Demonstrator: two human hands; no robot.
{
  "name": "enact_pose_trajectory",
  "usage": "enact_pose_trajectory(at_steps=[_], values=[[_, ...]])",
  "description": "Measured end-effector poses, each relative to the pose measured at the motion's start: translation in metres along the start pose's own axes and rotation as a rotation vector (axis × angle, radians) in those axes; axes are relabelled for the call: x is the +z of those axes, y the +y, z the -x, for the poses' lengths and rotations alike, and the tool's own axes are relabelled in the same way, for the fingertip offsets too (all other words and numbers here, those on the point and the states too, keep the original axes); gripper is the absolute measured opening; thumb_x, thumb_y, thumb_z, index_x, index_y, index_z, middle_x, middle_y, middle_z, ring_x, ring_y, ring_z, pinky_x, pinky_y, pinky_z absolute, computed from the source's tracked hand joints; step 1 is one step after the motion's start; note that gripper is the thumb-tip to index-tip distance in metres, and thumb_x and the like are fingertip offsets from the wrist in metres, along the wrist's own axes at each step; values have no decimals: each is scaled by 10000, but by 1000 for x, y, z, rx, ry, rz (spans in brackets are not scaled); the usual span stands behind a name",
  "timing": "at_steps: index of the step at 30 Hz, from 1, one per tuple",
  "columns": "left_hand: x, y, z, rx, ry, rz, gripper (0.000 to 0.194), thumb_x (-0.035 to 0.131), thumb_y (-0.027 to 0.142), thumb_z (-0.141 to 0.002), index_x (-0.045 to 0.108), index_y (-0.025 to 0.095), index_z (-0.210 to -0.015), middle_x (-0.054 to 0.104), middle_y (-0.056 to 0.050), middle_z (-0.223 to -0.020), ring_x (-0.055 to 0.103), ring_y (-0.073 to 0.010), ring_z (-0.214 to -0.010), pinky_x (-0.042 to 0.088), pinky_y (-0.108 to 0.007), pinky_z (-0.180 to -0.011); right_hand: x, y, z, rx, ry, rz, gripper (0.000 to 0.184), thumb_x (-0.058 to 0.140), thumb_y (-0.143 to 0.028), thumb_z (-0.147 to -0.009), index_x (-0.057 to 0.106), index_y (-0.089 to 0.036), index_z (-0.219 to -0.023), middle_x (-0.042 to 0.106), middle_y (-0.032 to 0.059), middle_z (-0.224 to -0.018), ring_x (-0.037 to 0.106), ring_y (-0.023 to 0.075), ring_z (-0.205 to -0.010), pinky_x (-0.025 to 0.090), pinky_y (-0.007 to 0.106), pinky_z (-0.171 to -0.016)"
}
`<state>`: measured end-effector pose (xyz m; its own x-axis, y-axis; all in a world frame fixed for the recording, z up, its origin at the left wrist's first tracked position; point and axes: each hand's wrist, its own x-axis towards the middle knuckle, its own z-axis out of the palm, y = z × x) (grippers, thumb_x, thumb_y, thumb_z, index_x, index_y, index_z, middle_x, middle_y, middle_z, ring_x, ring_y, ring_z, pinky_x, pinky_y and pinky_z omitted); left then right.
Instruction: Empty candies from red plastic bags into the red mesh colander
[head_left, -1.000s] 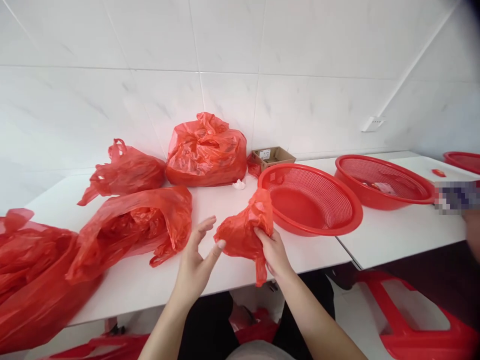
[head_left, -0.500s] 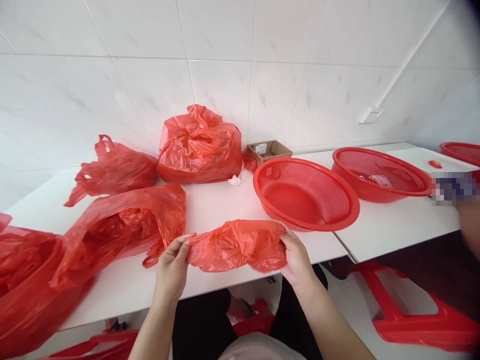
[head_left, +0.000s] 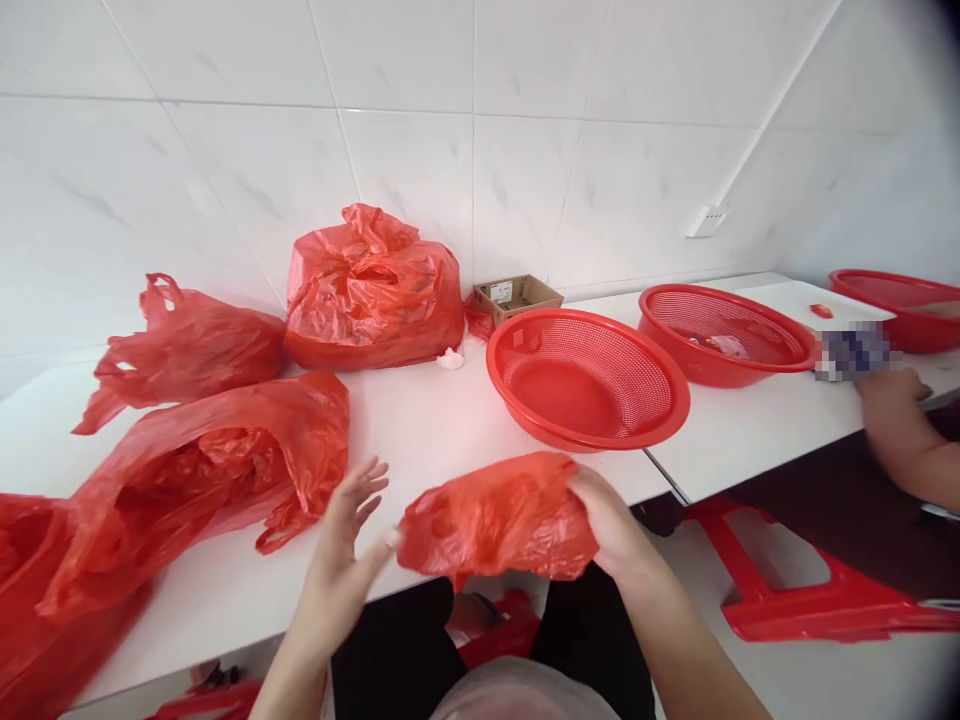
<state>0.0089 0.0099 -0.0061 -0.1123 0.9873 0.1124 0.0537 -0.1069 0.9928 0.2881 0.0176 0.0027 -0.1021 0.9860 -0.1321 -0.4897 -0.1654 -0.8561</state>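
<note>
- Right hand (head_left: pixel 611 522) clamped on a red bag (head_left: pixel 495 515), fingers mostly hidden
- Left hand (head_left: pixel 343 555) spread, thumb perhaps touching it
- Near-left sack (head_left: pixel 71 640) cut off
- White bench (head_left: pixel 420 425); far, tiled wall (head_left: pixel 247 165)

Well filled on its left side, the white table (head_left: pixel 420 425)! At the back a bulky red bag (head_left: pixel 375 305) is set down, flanked on the left by a handled bag (head_left: pixel 202 345); nearer the front a gaping bag (head_left: pixel 300 400) is spread, and beyond it a leftmost bag (head_left: pixel 67 630) is cut off by the edge of view. A white crumpled scrap (head_left: pixel 450 359) is spotted beside the bulky one. Across to the cardboard box (head_left: pixel 519 294), fronted by a round red basket (head_left: pixel 637 385)! Past the seam, a second white tabletop (head_left: pixel 750 430) is occupied by another basket (head_left: pixel 709 358), small items held inside.
</note>
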Motion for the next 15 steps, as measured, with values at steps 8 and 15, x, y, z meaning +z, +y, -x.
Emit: enact_pose_trajectory(at_steps=[8,15], values=[[60,-9,14,-236,-330,40,312,657,429,-805,724,205,-1012,749,-88,-982,692,-273,-828,550,-356,-712,-25,-42,22,-106,-156,476,260,652,-387,-866,668,-228,-1071,680,28,-850,619,163,-742,453,260,-629],[47,-18,-16,-447,-76,55,564,759,596,-659,722,163,-1019,765,-85,-923,705,-322,-907,552,-354,-725,-188,-163,-35,-594,823,819,403,683,-418,-764,636,-210,-1106,649,93,-1013,623,195,-830,490,313,-679]])
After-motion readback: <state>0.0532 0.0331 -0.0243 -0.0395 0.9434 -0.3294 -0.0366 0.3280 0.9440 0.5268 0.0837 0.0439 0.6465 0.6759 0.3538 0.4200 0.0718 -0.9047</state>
